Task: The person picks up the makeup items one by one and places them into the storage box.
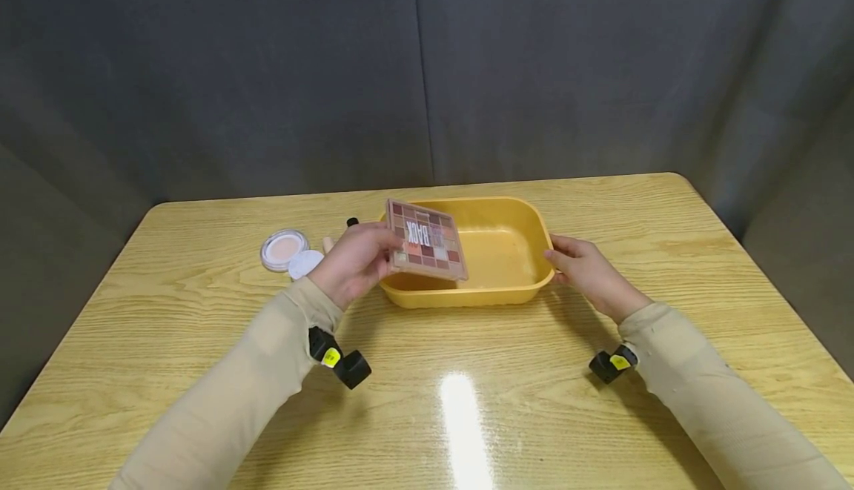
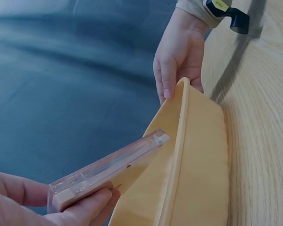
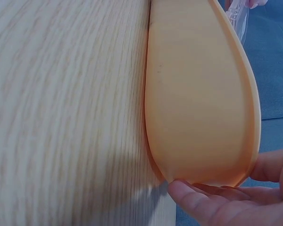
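An eyeshadow palette (image 1: pixel 435 241) with a clear lid and rows of pink and brown pans tilts over the left part of a yellow plastic basin (image 1: pixel 467 298). My left hand (image 1: pixel 356 260) pinches the palette by its left edge; in the left wrist view, thumb and fingers lie on opposite faces of the palette (image 2: pixel 113 165). At the basin's right end, my right hand (image 1: pixel 590 273) grips the wall, its thumb at the rim and its fingers against the outside. The right wrist view shows these fingers (image 3: pixel 203 202) curled along the end of the basin (image 3: pixel 203 94).
Left of the basin lies a round compact (image 1: pixel 283 250) with a pale pink centre, and a white disc (image 1: pixel 306 263) adjoins it. A black cap (image 1: pixel 352 222) and a beige item (image 1: pixel 328 244) are partly hidden behind my left hand. A grey curtain (image 1: pixel 427 67) hangs behind the wooden table (image 1: pixel 400 401).
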Tool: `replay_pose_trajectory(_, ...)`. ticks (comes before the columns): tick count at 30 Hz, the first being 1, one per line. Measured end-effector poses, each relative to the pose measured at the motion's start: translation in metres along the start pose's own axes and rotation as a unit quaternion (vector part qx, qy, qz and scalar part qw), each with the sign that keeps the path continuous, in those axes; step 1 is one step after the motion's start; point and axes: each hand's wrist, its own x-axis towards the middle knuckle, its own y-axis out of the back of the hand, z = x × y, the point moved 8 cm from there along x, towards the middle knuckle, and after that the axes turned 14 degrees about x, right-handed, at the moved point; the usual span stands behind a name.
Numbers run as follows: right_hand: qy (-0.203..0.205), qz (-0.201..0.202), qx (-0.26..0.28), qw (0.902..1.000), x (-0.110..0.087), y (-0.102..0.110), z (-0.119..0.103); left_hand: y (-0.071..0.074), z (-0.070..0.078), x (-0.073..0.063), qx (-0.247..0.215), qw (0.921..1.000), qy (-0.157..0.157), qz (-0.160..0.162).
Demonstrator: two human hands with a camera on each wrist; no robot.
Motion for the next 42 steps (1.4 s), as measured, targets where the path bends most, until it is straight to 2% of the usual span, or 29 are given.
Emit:
replay_pose_trajectory(32,0.002,0.002,-0.002,1.0000,0.001,0.000,0.000,-0.019,-0.006,0.013,0.001,0.9996,0.029,0.004)
replay_pose_trajectory(42,0.003,-0.002,0.006,1.0000,-0.001,-0.001,0.000,-0.030,-0.008,0.017,0.027,0.9991,0.031,-0.005)
